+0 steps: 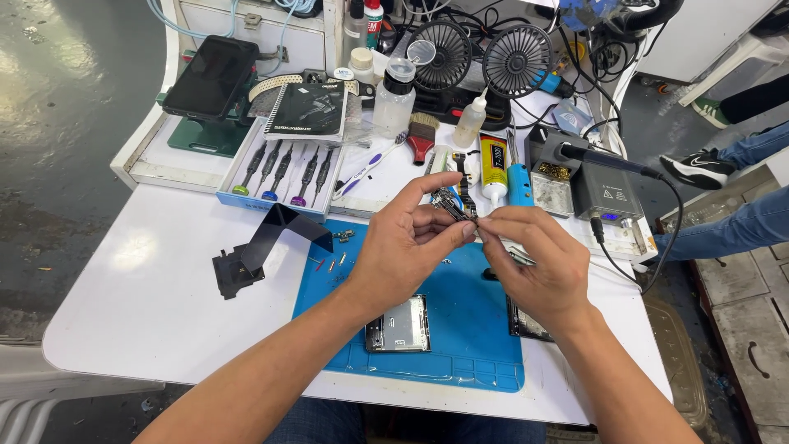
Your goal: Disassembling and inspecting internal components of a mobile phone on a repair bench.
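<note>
Two bare hands meet above a blue work mat (460, 345) on a white table (148, 304). The left hand (403, 247) pinches a small dark circuit part (454, 205) between thumb and forefinger, holding it up over the far edge of the mat. The right hand (538, 263) has its fingertips closed on the same part from the other side, so both hands grasp it and their fingers touch.

On the mat, below the left wrist, lies an opened phone body (399, 325) with a silver plate showing. A second dark phone piece (526, 322) lies under the right hand, partly hidden. Small screws (331, 265) are scattered on the left part of the mat. A bent black plastic piece (263, 247) stands just left of the mat.

Behind the mat sits a tray of screwdrivers (283, 173), with a black booklet (308, 109) beyond it and a dark phone on a green stand (209, 78) further left. Near the middle are a clear bottle (393, 99), a red-handled brush (421, 136) and a yellow glue tube (493, 164). Two small black fans (485, 56) stand at the back. A soldering station (604, 193) sits to the right, near the table edge.
</note>
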